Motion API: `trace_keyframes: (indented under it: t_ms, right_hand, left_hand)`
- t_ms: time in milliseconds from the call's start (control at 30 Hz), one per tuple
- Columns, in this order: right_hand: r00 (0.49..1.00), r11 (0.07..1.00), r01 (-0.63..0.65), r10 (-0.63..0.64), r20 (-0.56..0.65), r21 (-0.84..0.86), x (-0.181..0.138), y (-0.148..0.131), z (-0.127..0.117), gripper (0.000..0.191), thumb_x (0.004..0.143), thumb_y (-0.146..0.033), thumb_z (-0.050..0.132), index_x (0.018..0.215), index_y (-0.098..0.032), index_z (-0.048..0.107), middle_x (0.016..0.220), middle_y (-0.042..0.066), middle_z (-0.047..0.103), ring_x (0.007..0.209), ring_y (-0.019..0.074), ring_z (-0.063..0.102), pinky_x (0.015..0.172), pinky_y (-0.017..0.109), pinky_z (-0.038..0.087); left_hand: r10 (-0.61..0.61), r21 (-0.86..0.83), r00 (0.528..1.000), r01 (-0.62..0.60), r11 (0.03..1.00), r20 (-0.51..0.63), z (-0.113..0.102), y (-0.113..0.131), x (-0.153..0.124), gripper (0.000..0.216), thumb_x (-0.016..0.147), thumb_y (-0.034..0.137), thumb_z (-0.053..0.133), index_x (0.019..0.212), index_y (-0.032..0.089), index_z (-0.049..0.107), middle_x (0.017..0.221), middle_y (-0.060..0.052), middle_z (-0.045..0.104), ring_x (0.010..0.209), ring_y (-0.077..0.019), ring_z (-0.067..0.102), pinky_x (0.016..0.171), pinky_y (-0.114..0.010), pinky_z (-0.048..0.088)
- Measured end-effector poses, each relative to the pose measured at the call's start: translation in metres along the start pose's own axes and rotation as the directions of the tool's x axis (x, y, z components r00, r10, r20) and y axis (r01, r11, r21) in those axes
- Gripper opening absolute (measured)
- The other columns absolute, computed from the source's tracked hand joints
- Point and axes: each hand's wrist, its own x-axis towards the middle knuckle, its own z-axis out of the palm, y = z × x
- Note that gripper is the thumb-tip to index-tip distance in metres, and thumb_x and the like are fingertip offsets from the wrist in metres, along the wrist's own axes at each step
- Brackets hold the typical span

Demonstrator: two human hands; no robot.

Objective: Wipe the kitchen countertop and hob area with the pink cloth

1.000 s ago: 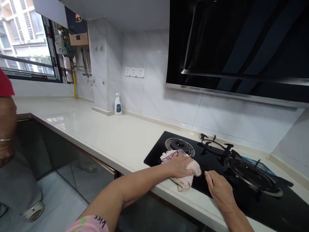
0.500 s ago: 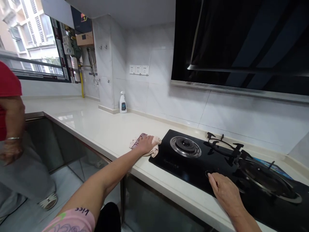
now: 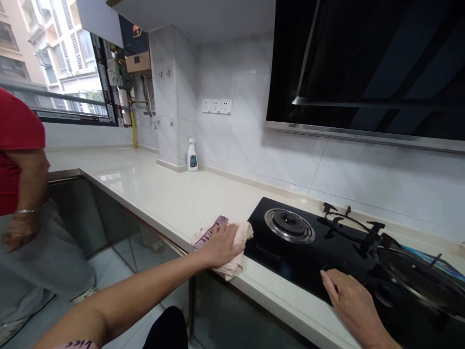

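Note:
My left hand (image 3: 222, 245) presses down on a pale pink cloth (image 3: 244, 235) with a purple printed band, its fingers bent lightly over it. The cloth lies bunched on the cream countertop (image 3: 160, 189), beside the cooktop's left edge, and part of it hangs over the counter's front edge. On the front part of the black gas cooktop (image 3: 267, 269) rests my right hand (image 3: 350, 295). Its fingers curl under, close to a control knob, and whatever is beneath them is hidden. A bare round burner (image 3: 289, 225) sits between the two hands, farther back.
A white spray bottle (image 3: 192, 156) stands by the wall. Black pan supports (image 3: 358, 232) and a dark burner part (image 3: 410, 271) lie on the cooktop's right. Overhead hangs a black range hood (image 3: 363, 58). A person in a red shirt (image 3: 22, 126) stands at left.
My left hand has drawn the cloth toward the counter's front edge, so it now drapes over it. My right hand stays on the cooktop. The view has turned slightly left.

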Motion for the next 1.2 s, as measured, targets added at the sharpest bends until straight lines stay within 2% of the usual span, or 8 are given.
trace_keyframes:
  t_ms: [233, 333, 433, 633, 767, 867, 1033, 1200]
  right_hand:
    - [1.000, 0.999, -0.002, 0.001, 0.018, 0.040, -0.001, -0.002, 0.006, 0.041, 0.105, -0.045, 0.041, 0.070, -0.025, 0.050, 0.066, -0.002, 0.056, 0.061, 0.0148, 0.052, 0.069, 0.032, 0.035]
    - [1.000, 0.999, -0.001, 0.001, 0.009, 0.051, -0.001, -0.002, 0.006, 0.042, 0.105, -0.044, 0.041, 0.069, -0.025, 0.052, 0.065, -0.002, 0.057, 0.062, 0.0152, 0.053, 0.069, 0.032, 0.036]
    - [1.000, 0.998, 0.003, -0.003, 0.002, 0.066, 0.000, -0.002, 0.006, 0.043, 0.105, -0.044, 0.040, 0.069, -0.025, 0.053, 0.065, -0.002, 0.057, 0.061, 0.0151, 0.053, 0.070, 0.032, 0.036]
    - [0.999, 0.999, 0.027, -0.025, -0.045, 0.044, 0.001, 0.003, -0.001, 0.045, 0.106, -0.043, 0.036, 0.068, -0.025, 0.050, 0.063, -0.002, 0.053, 0.060, 0.0151, 0.051, 0.069, 0.032, 0.037]
    - [0.981, 0.991, -0.106, 0.117, -0.151, 0.083, 0.002, 0.012, -0.009, 0.042, 0.105, -0.045, 0.037, 0.071, -0.025, 0.051, 0.065, -0.001, 0.053, 0.062, 0.0158, 0.052, 0.066, 0.032, 0.039]
    - [0.968, 0.967, -0.137, 0.177, -0.180, 0.215, 0.005, 0.011, -0.012, 0.030, 0.104, -0.045, 0.041, 0.092, -0.024, 0.059, 0.086, 0.003, 0.062, 0.080, 0.0171, 0.061, 0.075, 0.031, 0.047]
    - [0.990, 0.971, 0.006, 0.027, -0.135, 0.238, 0.010, 0.005, -0.006, 0.027, 0.101, -0.044, 0.048, 0.116, -0.025, 0.060, 0.113, 0.008, 0.065, 0.107, 0.0217, 0.061, 0.092, 0.037, 0.050]
    - [0.997, 0.988, 0.050, -0.041, -0.069, 0.145, 0.010, 0.002, -0.003, 0.027, 0.099, -0.042, 0.053, 0.120, -0.025, 0.061, 0.119, 0.007, 0.066, 0.108, 0.0227, 0.061, 0.089, 0.039, 0.049]
  left_hand:
    - [0.006, -0.023, 0.998, -0.005, 1.000, 0.057, -0.004, 0.032, -0.019, 0.082, 0.103, 0.065, 0.028, 0.165, 0.012, 0.017, 0.172, -0.017, 0.013, 0.157, -0.0424, 0.008, 0.125, -0.062, 0.014]
    - [0.133, -0.056, 0.990, -0.130, 0.990, 0.039, 0.000, 0.055, -0.021, 0.084, 0.102, 0.067, 0.029, 0.165, 0.012, 0.017, 0.172, -0.016, 0.012, 0.158, -0.0433, 0.004, 0.125, -0.062, 0.013]
    - [0.334, -0.118, 0.941, -0.325, 0.938, 0.062, 0.003, 0.092, -0.019, 0.086, 0.102, 0.069, 0.024, 0.166, 0.013, 0.015, 0.172, -0.016, 0.015, 0.158, -0.0424, 0.002, 0.126, -0.062, 0.011]
    - [0.521, -0.171, 0.852, -0.507, 0.845, 0.048, 0.018, 0.171, 0.019, 0.089, 0.099, 0.071, 0.027, 0.163, 0.010, 0.021, 0.168, -0.018, 0.024, 0.156, -0.0432, 0.013, 0.124, -0.060, 0.013]
    - [0.562, -0.184, 0.826, -0.549, 0.815, 0.026, 0.030, 0.199, 0.043, 0.090, 0.096, 0.070, 0.036, 0.161, 0.009, 0.025, 0.164, -0.020, 0.031, 0.154, -0.0439, 0.018, 0.123, -0.060, 0.017]
    - [0.596, -0.282, 0.803, -0.568, 0.773, 0.013, 0.029, 0.198, 0.049, 0.090, 0.094, 0.073, 0.043, 0.160, 0.014, 0.029, 0.162, -0.018, 0.033, 0.154, -0.0426, 0.019, 0.123, -0.060, 0.018]
    - [0.550, -0.510, 0.832, -0.505, 0.696, -0.072, 0.012, 0.163, 0.072, 0.067, 0.095, 0.065, 0.052, 0.148, 0.025, 0.051, 0.167, -0.014, 0.024, 0.148, -0.0362, 0.038, 0.116, -0.049, 0.039]
    - [0.384, -0.329, 0.904, -0.426, 0.843, -0.187, 0.003, 0.111, 0.110, 0.037, 0.099, 0.043, 0.056, 0.129, 0.024, 0.065, 0.134, -0.009, 0.062, 0.128, -0.0261, 0.057, 0.112, -0.042, 0.043]
